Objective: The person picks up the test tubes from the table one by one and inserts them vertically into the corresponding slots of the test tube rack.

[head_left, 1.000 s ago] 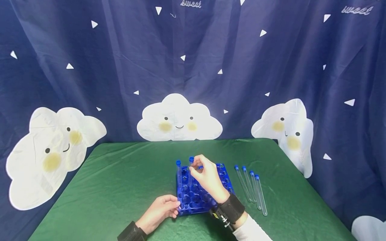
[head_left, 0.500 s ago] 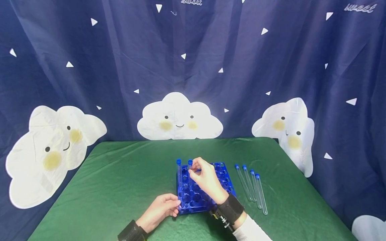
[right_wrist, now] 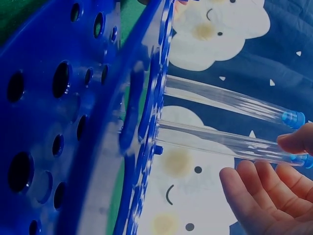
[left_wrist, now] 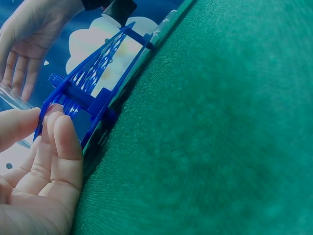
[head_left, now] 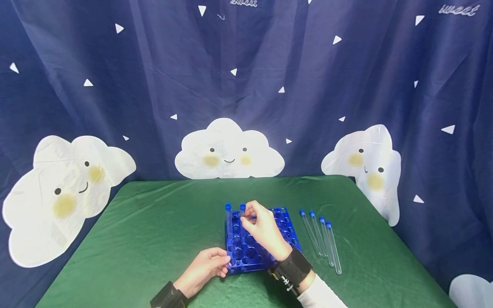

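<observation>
A blue tube rack (head_left: 252, 252) stands on the green table. Two clear test tubes with blue caps stand upright in its far-left holes, one (head_left: 228, 216) free. My right hand (head_left: 246, 216) pinches the other tube (head_left: 242, 210) just under its cap. In the right wrist view the thumb (right_wrist: 295, 140) lies on that tube (right_wrist: 220, 143) with the fingers (right_wrist: 254, 188) below it, and the free tube (right_wrist: 230, 100) runs alongside. My left hand (head_left: 225, 262) grips the rack's near-left corner; thumb and fingers (left_wrist: 61, 139) close on the rack edge (left_wrist: 78, 95).
Several capped test tubes (head_left: 321, 241) lie side by side on the cloth right of the rack. The green table (head_left: 146, 231) ends at a dark blue curtain with white clouds (head_left: 229, 149) behind. Most rack holes (right_wrist: 61, 78) hold nothing.
My right hand has lowered its tube deeper into the rack, so its cap now sits level with the neighbouring tube's cap. The left hand has stayed on the rack corner.
</observation>
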A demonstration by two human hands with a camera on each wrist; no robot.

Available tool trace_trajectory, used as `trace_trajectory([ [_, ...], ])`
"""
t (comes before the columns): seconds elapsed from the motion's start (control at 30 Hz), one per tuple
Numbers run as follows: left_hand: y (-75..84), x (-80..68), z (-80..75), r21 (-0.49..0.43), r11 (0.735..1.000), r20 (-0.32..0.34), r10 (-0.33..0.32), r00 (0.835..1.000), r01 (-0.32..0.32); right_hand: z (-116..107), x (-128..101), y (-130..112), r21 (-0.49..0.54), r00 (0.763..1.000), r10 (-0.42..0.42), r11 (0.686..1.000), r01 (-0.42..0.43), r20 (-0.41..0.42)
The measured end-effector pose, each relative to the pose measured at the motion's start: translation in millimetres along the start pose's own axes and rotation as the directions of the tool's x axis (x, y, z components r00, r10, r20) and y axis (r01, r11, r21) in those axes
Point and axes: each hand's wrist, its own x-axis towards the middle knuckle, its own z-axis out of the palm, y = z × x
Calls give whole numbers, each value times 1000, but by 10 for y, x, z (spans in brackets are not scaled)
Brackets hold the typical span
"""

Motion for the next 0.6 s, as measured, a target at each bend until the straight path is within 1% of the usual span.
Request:
trace_trajectory([
  [0.13, 2, -4, 3, 0, 1000, 0, 4, 1000, -4, -34, -14, -18, -1, 1000, 3, 1000, -3, 4],
  [0.33, -2, -5, 10, 3, 1000, 4, 7, 1000, -7, -139, -24, -21, -41, 1000, 7, 999, -7, -4],
  [0.43, -3, -6, 9, 2, 1000, 4, 5, 1000, -5, -224, -3, -14, -58, 999, 13, 998, -15, -33],
  [0.6, -2, -10, 7, 2, 1000, 3, -1, 1000, 1, -429, 68, 20, -65, 993, 40, 997, -47, -109],
])
